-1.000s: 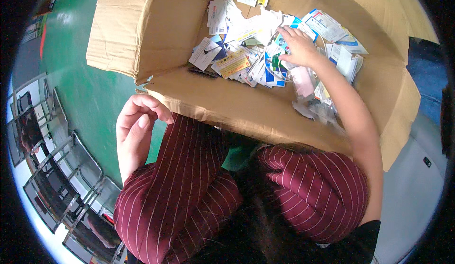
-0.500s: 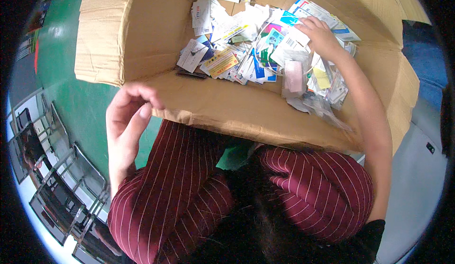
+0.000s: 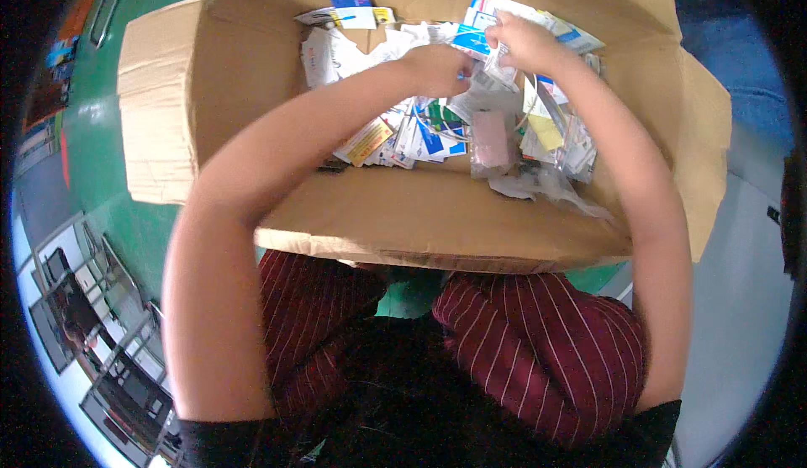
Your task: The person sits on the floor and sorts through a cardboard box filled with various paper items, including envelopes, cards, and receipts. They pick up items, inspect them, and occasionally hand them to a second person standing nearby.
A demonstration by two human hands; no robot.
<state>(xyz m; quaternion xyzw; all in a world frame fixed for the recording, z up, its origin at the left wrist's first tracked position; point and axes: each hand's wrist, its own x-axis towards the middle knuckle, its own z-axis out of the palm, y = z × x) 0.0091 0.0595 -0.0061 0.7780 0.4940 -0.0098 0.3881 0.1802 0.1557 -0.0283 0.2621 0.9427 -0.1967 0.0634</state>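
Green floor (image 3: 105,161), cardboard box (image 3: 403,216), hands (image 3: 437,70) among cards (image 3: 324,54), right (image 3: 528,42) pinching white piece (image 3: 503,56), left's grip unclear

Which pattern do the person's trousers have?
The trousers are dark red with thin pale stripes, head view.

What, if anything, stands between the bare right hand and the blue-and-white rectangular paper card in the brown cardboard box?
Nothing visible does. The bare right hand is right beside the blue-and-white rectangular paper card; I cannot tell whether they touch.
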